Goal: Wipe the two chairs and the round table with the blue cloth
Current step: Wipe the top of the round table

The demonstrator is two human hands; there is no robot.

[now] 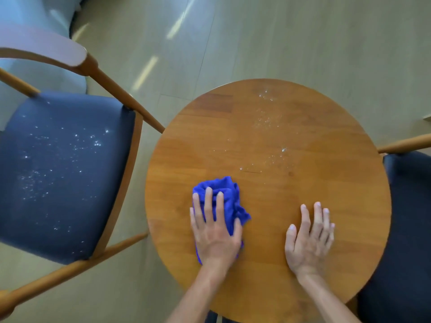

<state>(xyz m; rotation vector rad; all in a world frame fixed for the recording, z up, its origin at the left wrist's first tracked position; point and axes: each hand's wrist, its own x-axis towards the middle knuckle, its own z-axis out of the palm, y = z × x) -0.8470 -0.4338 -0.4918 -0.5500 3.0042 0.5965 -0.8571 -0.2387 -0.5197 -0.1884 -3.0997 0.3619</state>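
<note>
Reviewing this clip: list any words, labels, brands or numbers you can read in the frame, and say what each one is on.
None: no readable text in this view.
The blue cloth under the left hand, the round table, the left chair and the right chair show no label, brand or number.

round table (pixel 326 187): smooth glossy wood | blue cloth (pixel 229 194): soft fabric | chair seat (pixel 63 173): matt upholstery

Bright daylight, floor (pixel 303 43) glare (blurred, warped edges)

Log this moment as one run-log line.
left hand presses blue cloth | right hand flat on round table | droplets unwiped
</note>
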